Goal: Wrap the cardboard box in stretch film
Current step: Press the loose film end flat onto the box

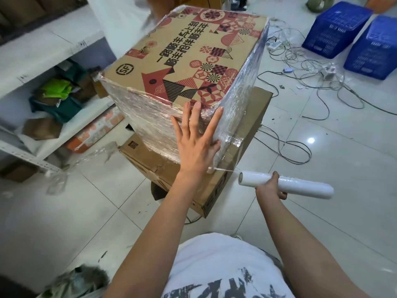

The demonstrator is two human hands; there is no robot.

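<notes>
Fingers point(194, 117) of left hand point(196, 145) press flat against the wrapped cardboard box point(184, 67) corner.

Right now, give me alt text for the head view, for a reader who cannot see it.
A left hand presses flat on the near corner of a film-wrapped printed cardboard box stacked on a plain carton. The right hand grips a stretch film roll, a thin strand running to the box.

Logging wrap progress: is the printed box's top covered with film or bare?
Mostly bare: the printed box shows clear print on top; stretch film covers the sides, lapping only the edges.
</notes>
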